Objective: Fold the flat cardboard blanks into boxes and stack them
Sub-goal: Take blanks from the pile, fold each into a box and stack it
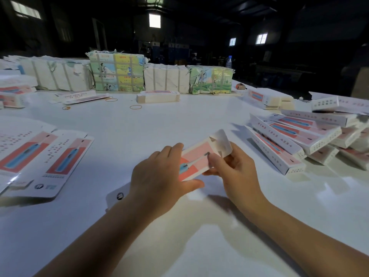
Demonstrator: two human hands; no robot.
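A long white and pink carton point(196, 156) with a toothbrush picture is held just above the white table point(151, 128), between both hands. My left hand point(159, 178) grips its middle, thumb under and fingers over the top. My right hand point(233, 170) pinches the far end, where a white end flap point(221, 141) stands open. The carton's near end point(117, 196) sticks out below my left wrist. Flat blanks point(40, 156) lie spread at the left. A pile of folded boxes point(307, 136) lies at the right.
Bundles of wrapped printed stock point(117, 71) line the table's far edge. A short stack of flat blanks point(157, 96) and several rubber bands point(135, 107) lie mid-table. A water bottle point(229, 61) stands at the back right. More blanks point(14, 94) sit far left.
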